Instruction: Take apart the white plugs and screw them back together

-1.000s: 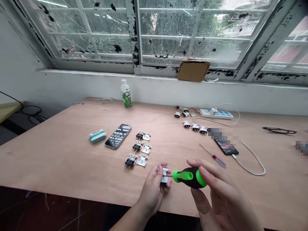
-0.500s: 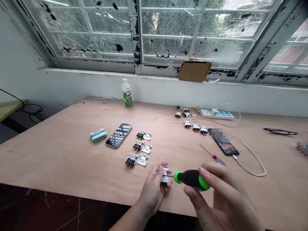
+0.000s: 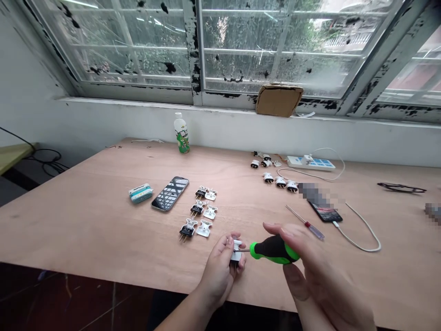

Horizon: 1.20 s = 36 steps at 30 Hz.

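My left hand [image 3: 219, 266] is closed around a white and black two-pin plug [image 3: 237, 256], its pins pointing down toward me. In my right hand [image 3: 320, 271] is a screwdriver [image 3: 274, 249] with a black and green handle, held between fingers and thumb. The shaft lies roughly level, and its tip meets the white face of the plug near my left thumb. Left of my hands, several opened plug halves with black inserts and pins [image 3: 188, 231] stand in a column, each beside a white cover [image 3: 204, 228].
A clear-handled screwdriver [image 3: 314, 231] and a charging phone [image 3: 325, 210] lie to the right. Further back are several plugs [image 3: 280, 182] and a power strip [image 3: 310, 163]. At left are another phone [image 3: 170, 194], a tissue pack [image 3: 141, 193] and a bottle [image 3: 181, 133].
My right hand's fingers have shifted on the screwdriver handle: the forefinger now stretches out over it and the thumb has moved right, underneath. My left hand and the plug have stayed put.
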Motion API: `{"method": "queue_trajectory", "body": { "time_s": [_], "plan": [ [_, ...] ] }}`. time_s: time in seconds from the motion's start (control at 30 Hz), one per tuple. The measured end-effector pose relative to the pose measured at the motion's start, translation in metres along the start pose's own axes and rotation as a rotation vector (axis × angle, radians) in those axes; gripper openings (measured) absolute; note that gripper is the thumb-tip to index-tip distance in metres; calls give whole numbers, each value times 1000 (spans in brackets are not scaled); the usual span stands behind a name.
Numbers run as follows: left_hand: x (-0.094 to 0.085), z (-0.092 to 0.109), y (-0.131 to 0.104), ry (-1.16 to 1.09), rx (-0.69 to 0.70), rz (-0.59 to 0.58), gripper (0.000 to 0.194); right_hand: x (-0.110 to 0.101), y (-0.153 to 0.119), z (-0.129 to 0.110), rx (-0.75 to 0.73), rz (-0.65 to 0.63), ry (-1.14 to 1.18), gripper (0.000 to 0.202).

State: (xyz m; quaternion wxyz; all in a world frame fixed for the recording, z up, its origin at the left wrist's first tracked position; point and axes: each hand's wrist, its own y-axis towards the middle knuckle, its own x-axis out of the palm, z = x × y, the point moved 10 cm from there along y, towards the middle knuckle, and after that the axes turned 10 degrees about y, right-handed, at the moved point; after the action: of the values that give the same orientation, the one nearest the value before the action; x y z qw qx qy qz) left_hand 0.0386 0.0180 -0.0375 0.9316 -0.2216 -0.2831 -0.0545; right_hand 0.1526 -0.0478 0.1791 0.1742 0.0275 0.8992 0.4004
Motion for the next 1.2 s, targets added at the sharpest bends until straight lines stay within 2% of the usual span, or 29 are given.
{"method": "queue_trajectory", "body": {
  "time_s": [0.1,0.17,0.37,0.5,0.67,0.87,1.07,1.2],
  "plan": [
    [1,1,-1,-1,2,-2,37,-10,1,-6,-43,106,-28,45],
    [1,1,-1,-8,0,-8,38,-10,1,-7,-38,133,-46,48],
    [0,0,-1,-12,-14,8,40,-7,3,-12,-78,109,-49,45],
    [1,0,-1,-22,-9,-1,41,-4,5,-11,-81,66,-142,53],
    [1,1,-2,-13,-1,12,40,-4,7,-16,-150,50,-108,41],
    [-1,0,-2,-26,-14,25,41,-8,7,-11,-66,13,-163,45],
    [-1,0,-2,3,-6,25,39,-10,7,-10,-69,79,-79,34],
    [1,0,-1,-4,2,3,37,-10,3,-6,-65,128,-102,44]
  ]
}}
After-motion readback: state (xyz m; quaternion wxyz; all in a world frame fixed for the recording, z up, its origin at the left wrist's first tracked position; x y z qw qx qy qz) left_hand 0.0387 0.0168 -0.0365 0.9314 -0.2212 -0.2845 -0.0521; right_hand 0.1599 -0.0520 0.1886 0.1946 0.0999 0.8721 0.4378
